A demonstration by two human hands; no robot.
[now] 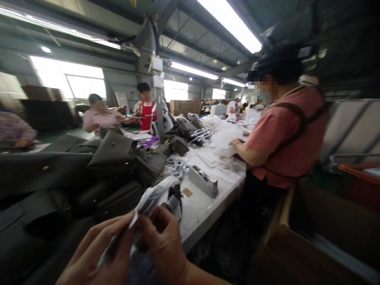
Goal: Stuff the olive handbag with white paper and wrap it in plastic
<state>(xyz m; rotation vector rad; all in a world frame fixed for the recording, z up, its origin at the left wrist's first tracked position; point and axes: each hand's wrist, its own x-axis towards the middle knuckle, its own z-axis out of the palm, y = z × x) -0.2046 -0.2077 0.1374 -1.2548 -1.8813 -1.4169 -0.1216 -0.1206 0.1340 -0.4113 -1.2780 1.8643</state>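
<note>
A strap wrapped in thin white paper (154, 194) rises from between my two hands at the lower middle. My left hand (103, 245) pinches its near edge between thumb and fingers. Right beside it, my right hand (166, 237) has its fingers curled and pressed to the same wrapping, thumb toward the left hand. What lies below the fingers is dark and blurred. Just beyond the hands, a grey tape dispenser (203, 181) sits on the white table (198, 215), with a small brown tag (187, 192) near it.
Dark handbags (111, 152) are heaped on the left. White wrapping sheets (219, 138) cover the table farther back. A person in a pink shirt (287, 134) stands at the right edge, by an open cardboard box (285, 213). A post (160, 114) rises mid-table; other people work beyond.
</note>
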